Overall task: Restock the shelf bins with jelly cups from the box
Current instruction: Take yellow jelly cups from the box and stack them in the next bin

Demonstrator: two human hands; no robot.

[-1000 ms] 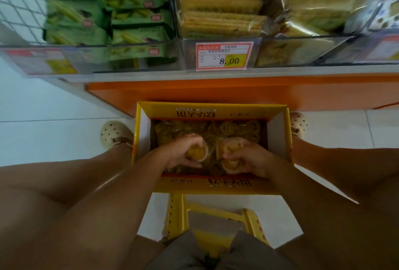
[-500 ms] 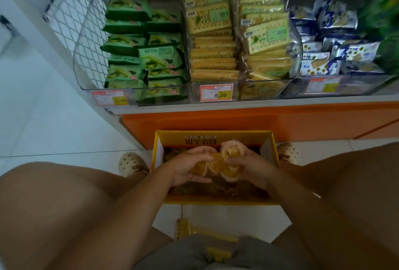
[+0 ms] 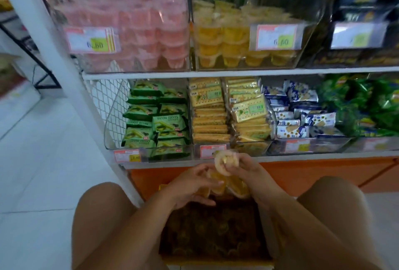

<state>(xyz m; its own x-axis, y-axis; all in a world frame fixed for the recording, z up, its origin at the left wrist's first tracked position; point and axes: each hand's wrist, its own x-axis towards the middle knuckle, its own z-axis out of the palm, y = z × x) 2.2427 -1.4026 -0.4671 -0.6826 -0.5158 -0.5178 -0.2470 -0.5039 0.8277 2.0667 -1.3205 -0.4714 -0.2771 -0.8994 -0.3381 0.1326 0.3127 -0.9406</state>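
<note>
Both hands hold a cluster of yellow jelly cups [image 3: 226, 181] just above the open box [image 3: 216, 233] between my knees. My left hand [image 3: 192, 185] grips the cups on the left side of the cluster. My right hand [image 3: 244, 168] grips the right side, with one cup [image 3: 224, 162] tipped up and its top facing me. More jelly cups fill the box below. On the upper shelf stands a clear bin of yellow jelly cups [image 3: 244, 45], and to its left a bin of pink jelly cups [image 3: 138, 32].
The lower shelf holds green matcha cookie packs [image 3: 157, 122], yellow cracker packs [image 3: 228, 109] and blue-and-white packs [image 3: 302, 112]. A white shelf post [image 3: 54, 42] runs down the left. White tiled floor [image 3: 43, 172] lies to the left. My bare knees flank the box.
Both hands have lifted the cluster of jelly cups up out of the box. My view has tilted upward, bringing the upper shelf's jelly bins into sight.
</note>
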